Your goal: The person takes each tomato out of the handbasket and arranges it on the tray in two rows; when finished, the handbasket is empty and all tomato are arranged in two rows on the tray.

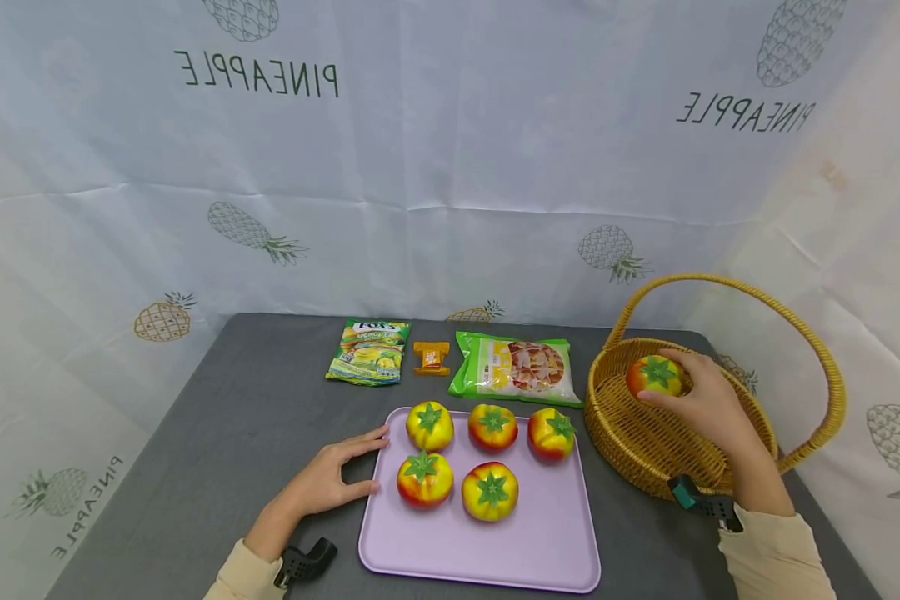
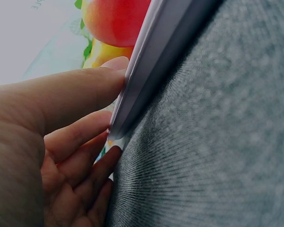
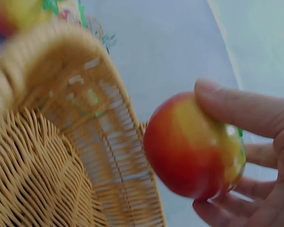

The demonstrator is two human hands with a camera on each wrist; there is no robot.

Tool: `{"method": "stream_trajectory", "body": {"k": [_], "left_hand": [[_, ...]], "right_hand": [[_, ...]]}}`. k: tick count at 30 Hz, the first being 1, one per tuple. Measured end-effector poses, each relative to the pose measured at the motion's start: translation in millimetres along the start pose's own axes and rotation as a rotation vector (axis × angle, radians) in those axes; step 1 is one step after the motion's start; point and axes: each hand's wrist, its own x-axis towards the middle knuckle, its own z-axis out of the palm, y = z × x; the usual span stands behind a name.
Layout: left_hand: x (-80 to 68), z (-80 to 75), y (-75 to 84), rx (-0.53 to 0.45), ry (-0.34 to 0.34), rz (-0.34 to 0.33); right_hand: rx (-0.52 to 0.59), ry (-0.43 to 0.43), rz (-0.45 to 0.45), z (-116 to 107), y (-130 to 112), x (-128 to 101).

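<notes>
My right hand (image 1: 701,396) grips a red-and-yellow tomato (image 3: 191,146) with a green leafy top, thumb on one side and fingers on the other. In the head view hand and tomato overlap the inside of the wicker basket (image 1: 603,442), near its right side. My left hand (image 1: 330,475) lies at the left edge of the lilac tray (image 1: 480,554), its thumb and fingertips touching the rim with nothing gripped. On the tray sit several more tomatoes, among them a front-left tomato (image 1: 424,480) and a front-middle tomato (image 1: 490,492).
Behind the tray lie a green-and-yellow packet (image 1: 369,353), a small orange packet (image 1: 431,358) and a green-edged clear bag (image 1: 521,369). The basket's tall handle (image 1: 810,333) arches over its right side. A pineapple-print curtain (image 1: 435,150) hangs behind the grey table (image 1: 270,392).
</notes>
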Motion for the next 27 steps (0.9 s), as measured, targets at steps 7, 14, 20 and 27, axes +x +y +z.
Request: {"method": "stream_trajectory", "body": {"k": [7,14,20,27], "left_hand": [[0.2,-0.9,1.7,-0.008,-0.003,-0.014],[0.1,-0.5,1.2,-0.002,-0.016,-0.016],[0.1,-0.4,0.7,-0.005,-0.007,-0.002],[-0.2,0.1,0.7,0.003,-0.003,0.000]], "right_hand": [[0.072,0.050,-0.075,15.8,-24.8,-15.8],[0.078,0.104,-0.176,36.2,-43.5,-34.3],[0.082,0.126,-0.227,61.4,-58.5,-52.8],[0.133,0.011,-0.158,94.9,-64.3,-76.3]]}}
